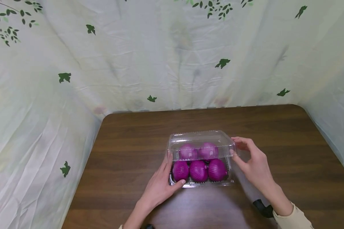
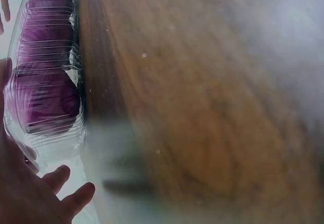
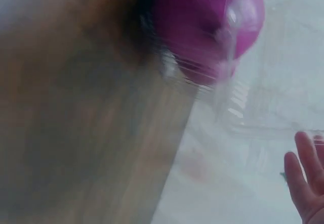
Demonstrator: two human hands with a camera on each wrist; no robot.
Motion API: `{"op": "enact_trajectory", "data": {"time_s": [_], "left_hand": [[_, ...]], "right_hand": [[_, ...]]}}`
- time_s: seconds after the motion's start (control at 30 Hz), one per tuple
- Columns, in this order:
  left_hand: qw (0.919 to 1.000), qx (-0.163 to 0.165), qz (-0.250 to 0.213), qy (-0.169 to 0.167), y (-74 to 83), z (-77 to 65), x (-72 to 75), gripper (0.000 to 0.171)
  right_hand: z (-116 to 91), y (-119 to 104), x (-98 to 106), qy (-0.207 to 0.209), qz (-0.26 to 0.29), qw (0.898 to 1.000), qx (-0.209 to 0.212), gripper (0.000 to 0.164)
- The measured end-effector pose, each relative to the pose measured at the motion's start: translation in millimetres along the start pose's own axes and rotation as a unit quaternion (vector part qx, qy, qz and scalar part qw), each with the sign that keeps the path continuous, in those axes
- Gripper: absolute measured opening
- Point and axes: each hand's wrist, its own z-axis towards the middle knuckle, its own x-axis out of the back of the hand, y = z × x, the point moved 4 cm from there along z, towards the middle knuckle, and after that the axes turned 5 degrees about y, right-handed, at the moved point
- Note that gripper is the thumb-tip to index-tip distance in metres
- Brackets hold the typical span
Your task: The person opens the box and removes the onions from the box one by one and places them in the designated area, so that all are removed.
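A clear plastic clamshell container stands on the table, with purple onions inside; several show, three along the front. Its hinged lid is tilted up over the back onions, leaving the front row uncovered. My left hand rests against the container's left side, fingers fairly straight and thumb at the front rim. At the right, my right hand pinches the lid's edge between thumb and fingers. The left wrist view shows onions through the ribbed wall; the right wrist view is blurred, with fingertips near the lid.
The container sits near the middle of a brown wooden table. A pale curtain with green leaf prints hangs behind the table and along both sides. A black strap is on the right wrist.
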Motion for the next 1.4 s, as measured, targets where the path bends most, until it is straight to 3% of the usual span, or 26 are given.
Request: {"op": "enact_trajectory", "data": {"time_s": [0.17,0.3,0.47,0.63,0.9,1.07,1.2,1.4], "left_hand": [[1.0000,-0.006,0.001,0.003,1.6,1.0,1.5,0.102],[0.9999,-0.008,0.007,0.004,1.5,1.5,2.1,0.103],[0.9999,-0.009,0.013,0.004,1.6,2.0,1.6,0.104],[0.9997,-0.010,0.020,0.005,2.4,2.7,1.7,0.104],[0.9998,-0.006,0.020,0.001,3.2,1.4,2.3,0.103],[0.9998,-0.008,0.019,0.003,3.2,1.7,1.4,0.102],[0.9997,-0.011,0.021,0.007,3.1,2.0,0.6,0.102],[0.9996,-0.010,0.024,0.011,1.9,1.8,0.1,0.102]], "right_hand": [[22.0,6.4,-4.0,0.027,0.047,0.998,-0.012,0.027],[36.6,5.6,-9.4,0.036,0.059,0.997,-0.024,0.023],[50.1,-0.9,-14.9,0.029,0.092,0.992,-0.077,0.016],[57.4,12.5,-23.5,0.019,0.167,0.975,-0.143,0.017],[60.1,67.2,-50.9,0.030,0.247,0.938,-0.243,0.026],[58.5,97.2,-69.2,0.012,0.237,0.923,-0.301,0.031],[54.9,108.5,-77.9,-0.015,0.224,0.914,-0.339,0.034],[49.6,112.8,-82.7,-0.036,0.240,0.905,-0.350,0.037]]}}
